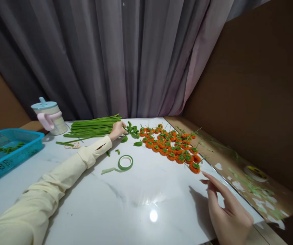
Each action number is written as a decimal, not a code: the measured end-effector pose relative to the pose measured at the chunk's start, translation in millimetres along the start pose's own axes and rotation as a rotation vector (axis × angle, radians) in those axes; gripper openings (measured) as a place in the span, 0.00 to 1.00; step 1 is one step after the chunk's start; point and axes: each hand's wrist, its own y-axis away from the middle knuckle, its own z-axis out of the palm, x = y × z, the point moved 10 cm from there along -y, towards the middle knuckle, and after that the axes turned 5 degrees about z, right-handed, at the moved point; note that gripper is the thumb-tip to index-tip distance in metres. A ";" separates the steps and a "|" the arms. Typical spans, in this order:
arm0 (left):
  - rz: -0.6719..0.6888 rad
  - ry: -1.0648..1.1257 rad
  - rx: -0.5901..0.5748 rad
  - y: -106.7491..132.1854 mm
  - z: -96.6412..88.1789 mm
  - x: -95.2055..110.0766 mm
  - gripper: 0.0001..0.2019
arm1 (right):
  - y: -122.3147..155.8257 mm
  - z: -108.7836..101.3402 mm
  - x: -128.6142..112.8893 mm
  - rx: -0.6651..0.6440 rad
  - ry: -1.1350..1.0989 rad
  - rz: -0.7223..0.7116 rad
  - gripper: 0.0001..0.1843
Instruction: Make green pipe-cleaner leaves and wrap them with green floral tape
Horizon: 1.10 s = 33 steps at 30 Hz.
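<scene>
My left hand (118, 130), in a cream sleeve, reaches to a small heap of green fuzzy leaf loops (133, 130). Its thumb and fingers close at the heap's near side on a leaf, partly hidden by the fingertips. Lower right, my right hand (227, 207) hovers over the table with fingers apart and nothing visible in them. Its fingertips are nearest to the front one of several orange fuzzy persimmon-like pieces (171, 156) with green tops and thin stems. A roll of green tape (125, 162) lies mid-table with its end pulled out.
Long green pipe cleaners (92, 127) lie in a bundle at the back. On the left stand a blue basket (37, 136) with green pieces and a cup (57, 119) with a pink handle. Scraps and a yellow-centred tape roll (256, 173) lie on the brown board (220, 153) at right.
</scene>
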 end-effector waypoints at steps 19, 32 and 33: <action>0.628 -0.349 -0.200 113.0 -62.9 44.3 0.09 | -11.3 17.4 -15.5 -0.202 -0.006 -0.155 0.13; 0.866 -0.533 -0.261 172.2 -40.5 14.2 0.16 | 41.2 181.7 -202.0 -1.217 -0.352 -0.924 0.12; 0.858 -0.510 -0.263 171.7 -40.7 13.5 0.14 | 46.9 198.3 -207.2 -1.248 -0.370 -0.918 0.13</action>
